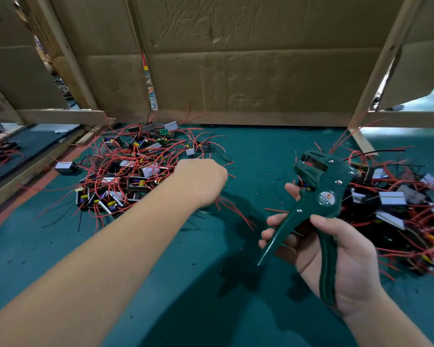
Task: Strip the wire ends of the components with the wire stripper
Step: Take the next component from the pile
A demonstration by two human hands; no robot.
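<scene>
My right hand (336,259) grips the handles of a green wire stripper (318,194), held above the green mat with its jaws pointing up and away. The handles are spread apart. My left hand (201,181) reaches forward to the right edge of the left pile of components (125,171), small boxes with red and black wires. Its fingers curl downward out of sight. A bunch of red wires (236,211) fans out from under that hand toward the lower right. What the wires belong to is hidden by the hand.
A second pile of components (396,209) lies on the right, behind the stripper. Cardboard walls (248,71) on wooden battens (60,116) close off the back. Small wire scraps dot the green mat (161,271).
</scene>
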